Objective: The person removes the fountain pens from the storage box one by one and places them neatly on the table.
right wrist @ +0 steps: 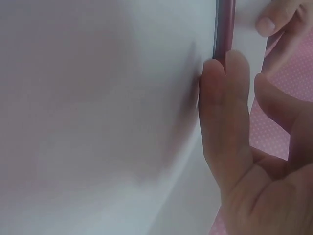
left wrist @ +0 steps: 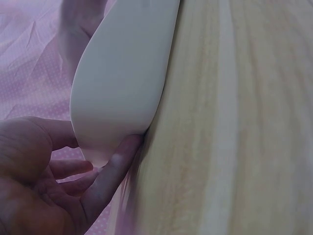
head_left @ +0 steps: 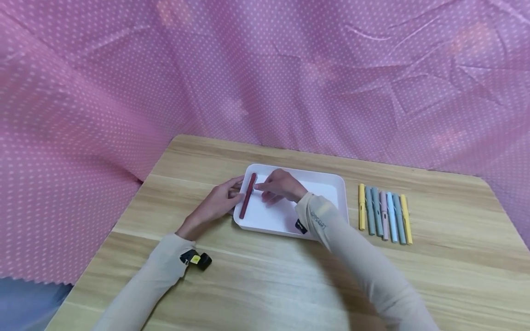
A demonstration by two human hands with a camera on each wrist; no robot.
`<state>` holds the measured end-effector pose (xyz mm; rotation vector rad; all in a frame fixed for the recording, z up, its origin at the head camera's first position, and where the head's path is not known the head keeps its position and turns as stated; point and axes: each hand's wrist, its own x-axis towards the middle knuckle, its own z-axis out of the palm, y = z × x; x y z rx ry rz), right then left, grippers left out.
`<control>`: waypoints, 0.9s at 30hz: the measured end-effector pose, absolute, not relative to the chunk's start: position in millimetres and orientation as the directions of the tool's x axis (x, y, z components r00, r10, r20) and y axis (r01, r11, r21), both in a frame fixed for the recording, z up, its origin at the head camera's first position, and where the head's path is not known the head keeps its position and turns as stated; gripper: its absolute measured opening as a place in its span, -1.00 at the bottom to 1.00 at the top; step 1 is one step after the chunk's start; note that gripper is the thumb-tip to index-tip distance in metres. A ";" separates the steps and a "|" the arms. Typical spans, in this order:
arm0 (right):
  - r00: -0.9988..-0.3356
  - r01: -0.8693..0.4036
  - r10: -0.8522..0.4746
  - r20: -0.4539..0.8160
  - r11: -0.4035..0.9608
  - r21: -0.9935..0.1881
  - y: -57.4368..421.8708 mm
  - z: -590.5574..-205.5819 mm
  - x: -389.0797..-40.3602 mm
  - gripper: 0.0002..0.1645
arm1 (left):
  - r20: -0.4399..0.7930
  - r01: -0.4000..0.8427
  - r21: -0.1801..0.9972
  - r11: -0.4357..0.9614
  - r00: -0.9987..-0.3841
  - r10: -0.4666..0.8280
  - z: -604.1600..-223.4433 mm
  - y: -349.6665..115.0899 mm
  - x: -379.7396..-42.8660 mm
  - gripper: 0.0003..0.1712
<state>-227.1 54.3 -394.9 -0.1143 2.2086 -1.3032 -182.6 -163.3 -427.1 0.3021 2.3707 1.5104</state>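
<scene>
A white tray (head_left: pixel 285 225) lies on the wooden table, with a dark red pen (head_left: pixel 247 197) along its left inner side. My left hand (head_left: pixel 217 200) holds the tray's left edge, thumb over the rim and fingers along the outer wall. In the left wrist view, the fingers (left wrist: pixel 115 171) reach low against that wall (left wrist: pixel 122 83). Over the tray, my right hand (head_left: pixel 281 186) extends its fingers to the pen's right side. Seen from the right wrist, two straight fingertips (right wrist: pixel 237 63) overlap the end of the red pen (right wrist: pixel 225 29), while the thumb stays apart.
Right of the tray, several pens (head_left: pixel 384 216) in yellow, grey-green, mauve and light blue lie side by side in a row. A pink dotted cloth (head_left: pixel 265 78) hangs behind the table (head_left: pixel 256 276) and down its left side.
</scene>
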 end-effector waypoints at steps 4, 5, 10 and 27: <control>-0.842 0.210 -0.335 -0.423 0.520 -0.828 47.1 -395.3 -227.1 -0.57 | -0.152 0.006 0.907 0.420 -0.928 0.340 -426.8 -163.2 -182.7 -0.28; -0.842 0.215 -0.331 -0.426 0.519 -0.827 45.3 -395.5 -227.1 -0.57 | -0.154 0.003 0.908 0.420 -0.928 0.340 -426.8 -163.1 -182.6 -0.27; -0.844 0.235 -0.314 -0.435 0.513 -0.826 37.6 -397.9 -227.0 -0.61 | -0.162 -0.007 0.908 0.419 -0.928 0.337 -427.7 -162.6 -182.6 -0.27; -0.884 0.142 -0.255 -0.391 0.651 -0.746 18.3 -403.4 -228.3 -0.67 | -0.161 0.007 0.893 0.449 -0.929 0.334 -429.3 -163.6 -184.3 -0.27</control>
